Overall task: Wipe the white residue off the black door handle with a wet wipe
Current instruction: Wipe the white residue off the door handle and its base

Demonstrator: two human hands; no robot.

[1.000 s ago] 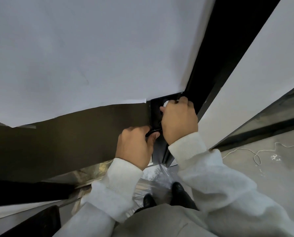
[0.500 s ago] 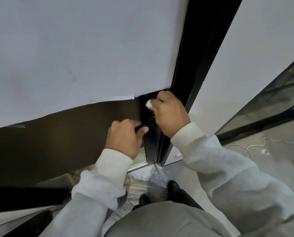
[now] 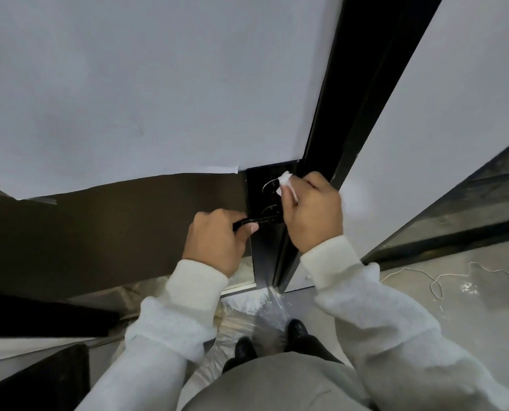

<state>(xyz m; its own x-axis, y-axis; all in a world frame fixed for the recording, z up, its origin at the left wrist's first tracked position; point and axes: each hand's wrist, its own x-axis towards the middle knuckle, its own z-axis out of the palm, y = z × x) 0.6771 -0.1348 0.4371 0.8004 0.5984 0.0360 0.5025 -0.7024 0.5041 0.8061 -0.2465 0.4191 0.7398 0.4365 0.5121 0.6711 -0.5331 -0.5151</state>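
The black door handle (image 3: pixel 265 220) is a thin lever sticking out to the left from a black lock plate (image 3: pixel 262 247) on the door's edge. My left hand (image 3: pixel 217 240) is closed around the lever's free end. My right hand (image 3: pixel 314 213) is clenched on a crumpled white wet wipe (image 3: pixel 286 179) and presses it against the upper part of the plate, just above the lever's base. Thin white curved marks show on the plate beside the wipe. My right hand hides the lever's base.
White paper (image 3: pixel 143 84) covers the door above a bare dark band (image 3: pixel 114 226). The black door frame (image 3: pixel 363 84) runs up to the right of the handle. Clear plastic sheet (image 3: pixel 256 310) and my black shoes are on the floor below; a white cord (image 3: pixel 434 280) lies at right.
My right hand has shifted up the plate with the wipe, which now shows more above the fingers. My left hand has kept its grip on the lever. The camera view has drifted.
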